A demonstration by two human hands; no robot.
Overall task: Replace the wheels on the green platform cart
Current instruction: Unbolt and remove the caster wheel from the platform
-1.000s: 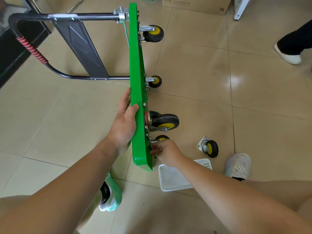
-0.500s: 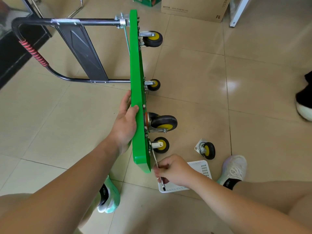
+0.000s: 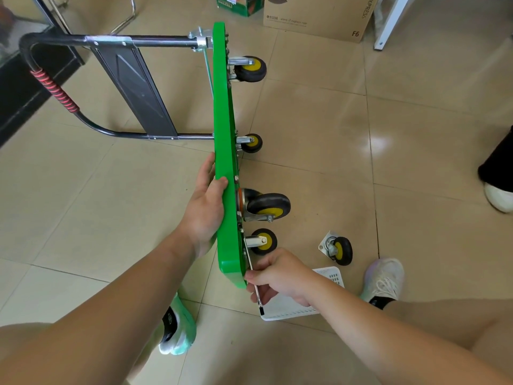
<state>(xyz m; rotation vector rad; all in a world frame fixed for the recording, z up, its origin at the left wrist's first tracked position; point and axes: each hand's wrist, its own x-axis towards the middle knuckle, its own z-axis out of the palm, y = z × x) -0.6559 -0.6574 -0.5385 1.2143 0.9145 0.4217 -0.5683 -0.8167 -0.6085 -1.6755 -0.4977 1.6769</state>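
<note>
The green platform cart [image 3: 226,129] stands on its side edge on the tiled floor, its black handle [image 3: 55,87] folded out to the left. Several black-and-yellow casters stick out to the right, among them a large one [image 3: 268,205] and a small one [image 3: 263,241] near me. My left hand [image 3: 206,207] grips the platform's edge, thumb over the top. My right hand [image 3: 279,276] holds a thin metal wrench [image 3: 256,290] against the underside by the near corner. A loose caster [image 3: 337,250] lies on the floor to the right.
A white plastic basket [image 3: 294,309] sits on the floor under my right hand. My shoes [image 3: 384,279] flank the cart's near end. A cardboard box [image 3: 319,15] stands at the back, and another person's foot [image 3: 498,195] is at the right edge.
My right hand drew back from the small near caster toward the platform's corner, with the wrench now visible in it. The left hand kept its hold.
</note>
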